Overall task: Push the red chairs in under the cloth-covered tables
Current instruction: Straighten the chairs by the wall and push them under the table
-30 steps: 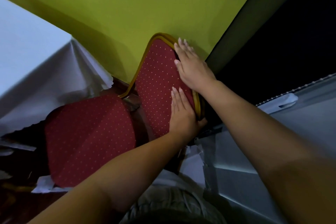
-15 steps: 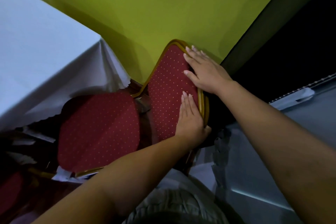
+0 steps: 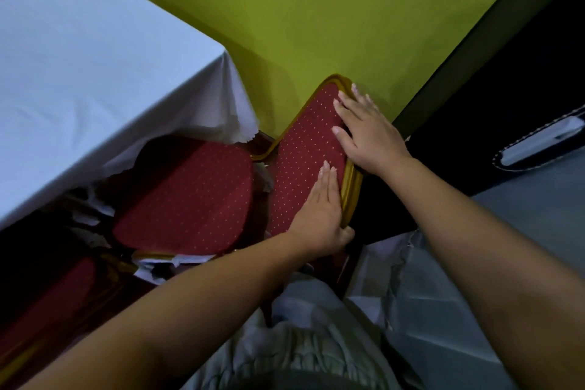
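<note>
**Red chair [image 3: 190, 196] half under clothed surface [image 3: 95, 57]**

Left hand [image 3: 318, 209] and right hand [image 3: 368, 133] lie flat, fingers straight, on its backrest [image 3: 304, 152]. The chair's front tucks beneath the surface's corner. A skewed push could snag and drag the hanging cloth [image 3: 234, 117].

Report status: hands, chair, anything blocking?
Left hand, right hand flat on chair backrest. Seat partly under white tablecloth. White scraps beside seat, nothing clearly blocking.
</note>
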A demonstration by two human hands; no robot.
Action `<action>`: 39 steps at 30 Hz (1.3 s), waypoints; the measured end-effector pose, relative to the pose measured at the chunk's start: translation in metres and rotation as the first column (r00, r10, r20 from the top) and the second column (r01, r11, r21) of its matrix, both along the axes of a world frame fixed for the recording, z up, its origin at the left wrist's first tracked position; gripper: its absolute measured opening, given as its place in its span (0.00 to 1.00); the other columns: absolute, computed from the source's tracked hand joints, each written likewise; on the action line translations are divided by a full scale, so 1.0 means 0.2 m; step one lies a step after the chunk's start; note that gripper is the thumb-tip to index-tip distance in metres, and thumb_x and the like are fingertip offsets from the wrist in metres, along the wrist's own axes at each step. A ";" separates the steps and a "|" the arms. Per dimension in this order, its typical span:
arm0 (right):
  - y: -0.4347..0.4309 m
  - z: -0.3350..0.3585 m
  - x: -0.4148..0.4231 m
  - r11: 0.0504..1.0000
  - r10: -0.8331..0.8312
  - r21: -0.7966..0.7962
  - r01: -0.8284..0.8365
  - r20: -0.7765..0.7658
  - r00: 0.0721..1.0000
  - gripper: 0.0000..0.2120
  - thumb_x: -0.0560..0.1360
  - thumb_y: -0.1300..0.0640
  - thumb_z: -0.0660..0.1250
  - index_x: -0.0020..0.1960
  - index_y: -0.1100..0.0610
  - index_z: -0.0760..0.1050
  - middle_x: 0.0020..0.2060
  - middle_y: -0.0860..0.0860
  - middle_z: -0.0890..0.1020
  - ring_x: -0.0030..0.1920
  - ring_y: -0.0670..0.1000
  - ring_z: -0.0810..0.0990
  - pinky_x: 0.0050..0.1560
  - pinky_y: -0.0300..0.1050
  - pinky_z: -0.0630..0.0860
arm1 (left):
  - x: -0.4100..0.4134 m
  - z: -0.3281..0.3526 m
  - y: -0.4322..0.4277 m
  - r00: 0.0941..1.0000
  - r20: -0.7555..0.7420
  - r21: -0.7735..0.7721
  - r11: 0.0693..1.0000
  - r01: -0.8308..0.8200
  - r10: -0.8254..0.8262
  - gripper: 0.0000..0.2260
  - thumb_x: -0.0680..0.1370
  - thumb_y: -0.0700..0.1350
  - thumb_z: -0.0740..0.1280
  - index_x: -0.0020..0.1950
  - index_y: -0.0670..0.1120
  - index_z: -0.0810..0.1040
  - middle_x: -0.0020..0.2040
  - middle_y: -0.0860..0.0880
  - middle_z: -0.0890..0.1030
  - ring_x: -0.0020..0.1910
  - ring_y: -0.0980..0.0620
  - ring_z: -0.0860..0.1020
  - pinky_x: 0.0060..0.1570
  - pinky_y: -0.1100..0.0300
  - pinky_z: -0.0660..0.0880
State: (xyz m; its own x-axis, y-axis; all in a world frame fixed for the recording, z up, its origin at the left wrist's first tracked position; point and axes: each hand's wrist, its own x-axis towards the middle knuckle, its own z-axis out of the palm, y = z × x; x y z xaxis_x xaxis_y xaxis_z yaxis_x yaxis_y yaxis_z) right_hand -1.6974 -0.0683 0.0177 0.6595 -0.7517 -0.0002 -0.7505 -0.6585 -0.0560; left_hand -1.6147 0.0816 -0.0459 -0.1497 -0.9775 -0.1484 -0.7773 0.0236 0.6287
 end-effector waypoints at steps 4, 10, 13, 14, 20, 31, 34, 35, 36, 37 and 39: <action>0.18 -0.03 0.07 1.000 -0.027 -0.012 0.028 0.039 0.999 0.27 0.82 0.45 0.48 0.78 0.55 0.55 0.78 0.49 0.53 0.77 0.49 0.41 0.74 0.46 0.40 | 0.14 0.01 0.17 0.998 0.018 0.004 0.998 0.065 -0.065 0.49 0.75 0.51 0.67 0.75 0.35 0.33 0.76 0.37 0.33 0.77 0.45 0.35 0.76 0.57 0.40; 0.47 -0.07 0.18 0.995 -0.036 -0.083 0.048 0.135 0.990 0.26 0.82 0.46 0.50 0.76 0.57 0.59 0.77 0.51 0.57 0.78 0.51 0.43 0.74 0.45 0.38 | 0.34 0.01 0.47 0.990 0.046 -0.053 0.990 0.134 -0.132 0.47 0.75 0.48 0.67 0.76 0.37 0.34 0.78 0.40 0.37 0.78 0.48 0.39 0.76 0.58 0.42; 0.59 -0.09 0.25 0.994 -0.026 -0.099 0.046 0.190 0.981 0.27 0.81 0.46 0.50 0.76 0.58 0.60 0.77 0.52 0.59 0.78 0.52 0.45 0.76 0.48 0.41 | 0.44 -0.01 0.58 0.983 0.086 -0.108 0.980 0.169 -0.160 0.46 0.74 0.47 0.67 0.77 0.37 0.36 0.79 0.40 0.39 0.78 0.48 0.40 0.77 0.55 0.44; 0.63 -0.10 0.27 0.994 -0.024 -0.102 0.047 0.209 0.978 0.27 0.81 0.46 0.51 0.76 0.58 0.60 0.76 0.52 0.59 0.78 0.52 0.45 0.76 0.49 0.42 | 0.48 -0.01 0.62 0.980 0.108 -0.129 0.975 0.182 -0.169 0.45 0.74 0.47 0.67 0.77 0.37 0.37 0.79 0.40 0.40 0.78 0.48 0.40 0.77 0.55 0.43; 0.80 -0.12 0.38 0.992 0.040 -0.129 -0.009 0.243 0.969 0.28 0.80 0.44 0.49 0.75 0.58 0.61 0.76 0.53 0.61 0.78 0.53 0.50 0.76 0.48 0.43 | 0.68 -0.04 0.81 0.941 0.302 -0.192 0.957 0.217 -0.152 0.43 0.74 0.52 0.62 0.79 0.41 0.39 0.79 0.44 0.40 0.78 0.50 0.37 0.76 0.53 0.37; 0.64 -0.05 0.38 0.986 0.158 0.021 -0.167 0.216 0.964 0.30 0.79 0.39 0.49 0.76 0.54 0.58 0.77 0.50 0.58 0.77 0.49 0.51 0.72 0.45 0.47 | 0.65 -0.05 0.90 0.985 0.152 -0.225 0.973 -0.051 0.087 0.35 0.81 0.60 0.55 0.80 0.46 0.42 0.80 0.50 0.43 0.78 0.55 0.40 0.77 0.53 0.40; 0.61 -0.05 0.38 0.985 0.150 0.054 -0.166 0.225 0.963 0.31 0.79 0.37 0.48 0.76 0.53 0.59 0.77 0.49 0.58 0.77 0.49 0.51 0.71 0.47 0.49 | 0.58 -0.02 0.85 0.978 0.048 -0.231 0.955 -0.186 0.202 0.37 0.80 0.62 0.56 0.80 0.46 0.44 0.80 0.50 0.45 0.78 0.56 0.42 0.76 0.57 0.41; 0.61 -0.05 0.38 0.983 0.153 0.059 -0.171 0.236 0.960 0.32 0.78 0.36 0.46 0.76 0.53 0.60 0.77 0.49 0.58 0.77 0.49 0.51 0.72 0.48 0.49 | 0.56 -0.02 0.83 0.973 0.018 -0.220 0.950 -0.222 0.232 0.37 0.79 0.63 0.56 0.80 0.47 0.44 0.80 0.50 0.46 0.78 0.56 0.42 0.76 0.58 0.41; 0.60 -0.05 0.38 0.982 0.157 0.064 -0.178 0.249 0.956 0.33 0.78 0.36 0.45 0.76 0.53 0.60 0.77 0.49 0.59 0.77 0.49 0.51 0.73 0.49 0.50 | 0.54 0.00 0.80 0.968 -0.007 -0.206 0.946 -0.249 0.253 0.37 0.79 0.63 0.56 0.80 0.47 0.44 0.80 0.51 0.46 0.78 0.57 0.42 0.76 0.59 0.41; 0.60 -0.05 0.38 0.980 0.162 0.067 -0.185 0.260 0.952 0.33 0.77 0.36 0.45 0.76 0.54 0.61 0.76 0.50 0.60 0.77 0.50 0.52 0.74 0.50 0.51 | 0.53 0.00 0.79 0.964 -0.026 -0.195 0.944 -0.266 0.266 0.37 0.79 0.63 0.56 0.80 0.47 0.45 0.80 0.51 0.47 0.78 0.57 0.43 0.76 0.58 0.42; 0.61 -0.06 0.37 0.979 0.170 0.064 -0.194 0.270 0.948 0.34 0.78 0.37 0.45 0.75 0.55 0.62 0.75 0.51 0.62 0.77 0.50 0.53 0.75 0.51 0.53 | 0.52 0.02 0.78 0.961 -0.053 -0.182 0.943 -0.277 0.272 0.36 0.79 0.62 0.57 0.80 0.47 0.47 0.80 0.50 0.50 0.78 0.57 0.46 0.77 0.57 0.44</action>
State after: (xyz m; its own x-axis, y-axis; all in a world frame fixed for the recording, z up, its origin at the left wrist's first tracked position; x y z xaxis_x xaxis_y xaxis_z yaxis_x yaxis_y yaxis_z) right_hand -1.6227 0.0535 0.0059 0.7708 -0.6237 0.1296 -0.5694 -0.7659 -0.2986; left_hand -1.5116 0.2369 -0.0423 0.1270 -0.9911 0.0398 -0.7530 -0.0703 0.6542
